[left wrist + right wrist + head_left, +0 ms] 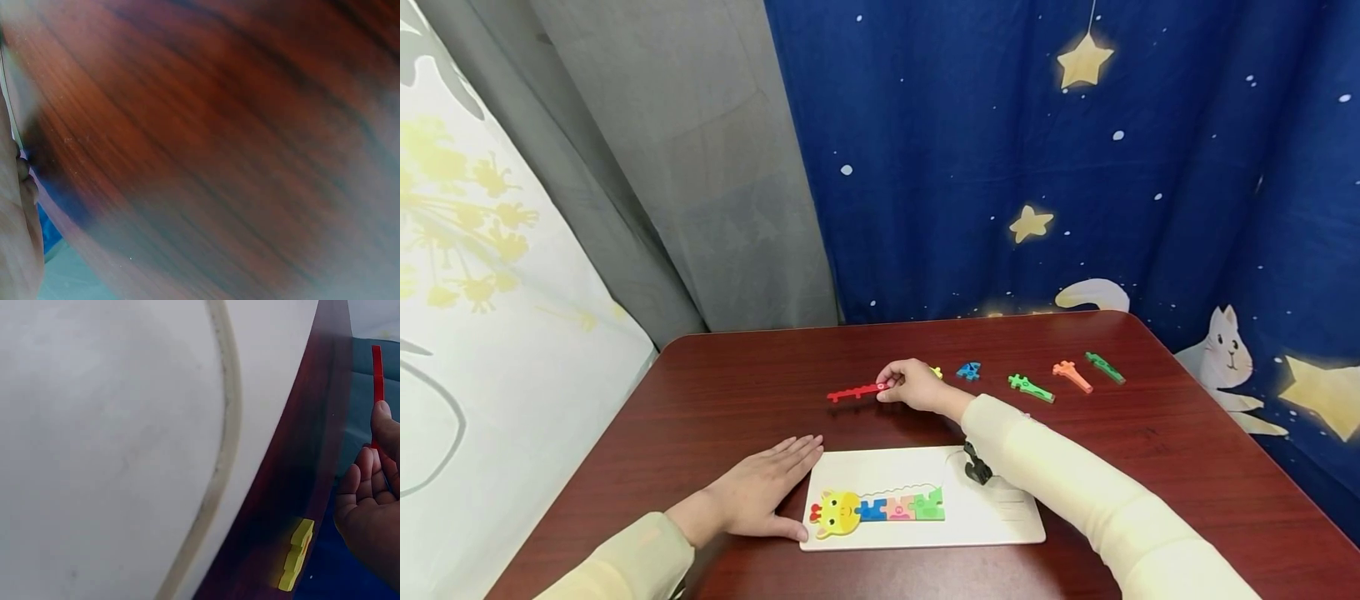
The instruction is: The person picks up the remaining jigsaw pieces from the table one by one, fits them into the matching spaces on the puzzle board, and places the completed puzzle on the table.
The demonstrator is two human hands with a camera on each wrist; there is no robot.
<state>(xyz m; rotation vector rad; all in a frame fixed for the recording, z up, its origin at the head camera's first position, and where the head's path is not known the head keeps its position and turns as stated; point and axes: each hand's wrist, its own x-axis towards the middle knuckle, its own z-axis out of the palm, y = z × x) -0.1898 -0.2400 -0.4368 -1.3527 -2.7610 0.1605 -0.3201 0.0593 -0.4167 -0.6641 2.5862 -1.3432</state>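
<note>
In the head view my right hand (913,386) pinches one end of a long red puzzle piece (853,392) above the table, behind a pale wooden puzzle board (992,521). The right wrist view has the same red strip (377,372) between thumb and fingers of the right hand (375,487). Flat on the table, fingers straight, my left hand (767,487) lies at the board's left edge, its thumb by the near corner. Fitted in the board are a yellow giraffe head (838,512) and blue (872,510), pink (900,508) and green (928,505) pieces.
Loose pieces lie at the back right: a blue one (969,371), a green one (1031,388), an orange one (1072,376) and a darker green one (1105,367). A yellow piece (296,556) is partly hidden by the right hand in the head view. Curtains hang behind the table.
</note>
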